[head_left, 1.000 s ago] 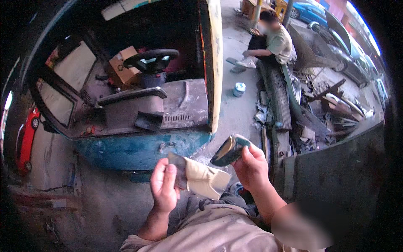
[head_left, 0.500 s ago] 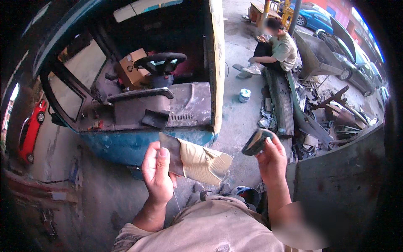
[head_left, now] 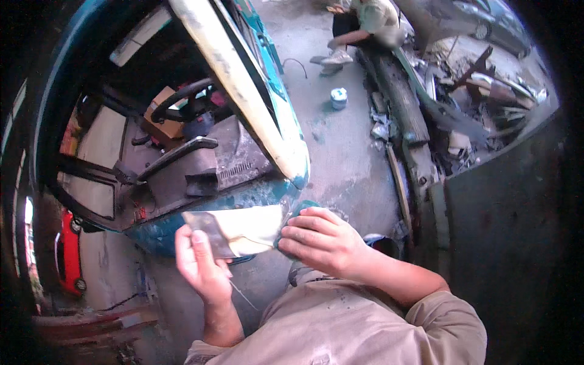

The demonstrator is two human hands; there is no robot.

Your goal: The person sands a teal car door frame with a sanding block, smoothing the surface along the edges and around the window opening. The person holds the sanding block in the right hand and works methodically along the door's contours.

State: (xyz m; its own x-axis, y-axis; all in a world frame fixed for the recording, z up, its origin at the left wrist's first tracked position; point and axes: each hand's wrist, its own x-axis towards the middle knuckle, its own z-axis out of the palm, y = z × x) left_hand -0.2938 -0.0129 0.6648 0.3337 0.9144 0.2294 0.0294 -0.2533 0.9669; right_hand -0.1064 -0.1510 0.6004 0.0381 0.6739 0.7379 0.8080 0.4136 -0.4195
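Observation:
My left hand point(head_left: 204, 267) grips a flat grey board point(head_left: 207, 230) by its near left end, thumb on top. A thick layer of smooth cream-coloured putty point(head_left: 255, 226) covers much of the board. My right hand point(head_left: 322, 240) is closed around a dark green flat spreader point(head_left: 307, 205), partly hidden behind the fingers. The spreader is at the board's right end, by the edge of the putty; whether it touches the putty I cannot tell. Just beyond both hands lies the blue lower edge of a vehicle cab point(head_left: 237, 201). A thin pale strand hangs below my left hand.
The cab has a steering wheel point(head_left: 182, 100), a cardboard box point(head_left: 164, 115) and a pale door pillar point(head_left: 234, 88). Beyond stand a small can point(head_left: 339, 98) and a seated person point(head_left: 371, 24). Scrap point(head_left: 468, 91) lies right, past a dark panel point(head_left: 505, 201). A red car point(head_left: 72, 252) is at left.
My right hand has come left with the spreader, from apart to the board's right end. The view has shifted, so the cab and can sit further left and the cab appears tilted.

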